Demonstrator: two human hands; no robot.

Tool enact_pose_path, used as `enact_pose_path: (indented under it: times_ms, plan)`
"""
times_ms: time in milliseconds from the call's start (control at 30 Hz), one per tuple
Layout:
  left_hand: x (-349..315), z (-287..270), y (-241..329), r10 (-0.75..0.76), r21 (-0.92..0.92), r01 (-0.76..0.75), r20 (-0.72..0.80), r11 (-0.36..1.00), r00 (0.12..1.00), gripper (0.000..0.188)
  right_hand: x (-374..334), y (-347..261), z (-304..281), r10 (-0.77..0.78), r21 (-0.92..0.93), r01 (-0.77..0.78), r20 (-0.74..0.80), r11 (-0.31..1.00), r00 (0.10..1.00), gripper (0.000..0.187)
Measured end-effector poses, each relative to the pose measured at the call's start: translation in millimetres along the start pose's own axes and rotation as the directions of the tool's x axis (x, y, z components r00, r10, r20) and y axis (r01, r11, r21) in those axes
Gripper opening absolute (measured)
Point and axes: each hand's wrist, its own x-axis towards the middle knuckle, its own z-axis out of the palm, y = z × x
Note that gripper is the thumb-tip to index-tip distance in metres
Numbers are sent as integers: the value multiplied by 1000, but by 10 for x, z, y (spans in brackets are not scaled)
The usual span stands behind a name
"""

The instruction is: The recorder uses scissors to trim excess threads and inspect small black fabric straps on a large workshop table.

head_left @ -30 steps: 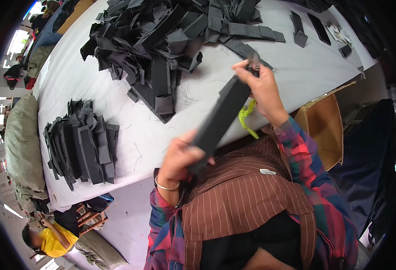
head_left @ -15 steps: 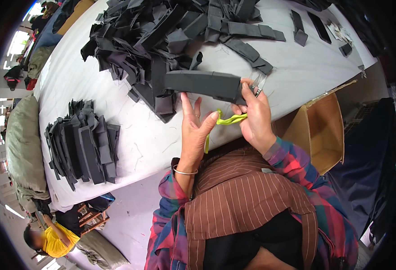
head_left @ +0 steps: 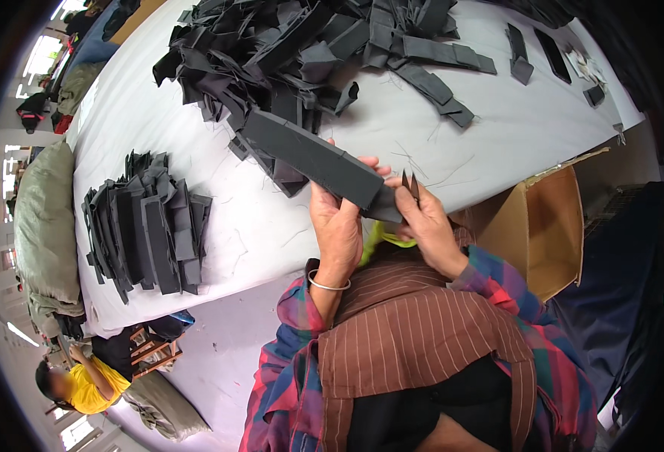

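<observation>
While the left hand (head_left: 339,222) pinches the strip (head_left: 305,158) between thumb and fingers, the right hand (head_left: 431,235) pinches its greyer tail, dark, pointed snips (head_left: 414,187) jutting upward. Long, matte and charcoal, straight-edged with a line across it, the strip slants above the white table (head_left: 257,226).

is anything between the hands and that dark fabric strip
Nothing visible: the left hand is right against the dark fabric strip, its fingers passing behind it, and the right hand is at the strip's near end. The pointed blades jutting from the right hand sit beside that end.
</observation>
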Motion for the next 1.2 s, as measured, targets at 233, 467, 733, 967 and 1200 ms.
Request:
enact_pose_path:
  times_ms: [233,467,733,967,1200]
  plan:
    - [-85,-183,-24,-99,30,98,64,995,993,55,99,-388,-157,-511,-714,453,154,533,845,32]
    - [-159,-134,-17,-174,19,173,54,985,983,48,207,-449,108,-623,-748,588,309,307,718,13]
    - [-226,-251,-92,-91,194,80,50,978,995,30,212,-404,265,-608,-790,594,398,153,687,10]
    - [-272,-376,-98,-241,91,230,137,969,961,29,338,-397,81,-634,-805,530,267,267,726,14]
    - [-324,-338,-29,-272,26,273,215,962,938,33,533,-380,52,-680,-848,471,197,244,706,17]
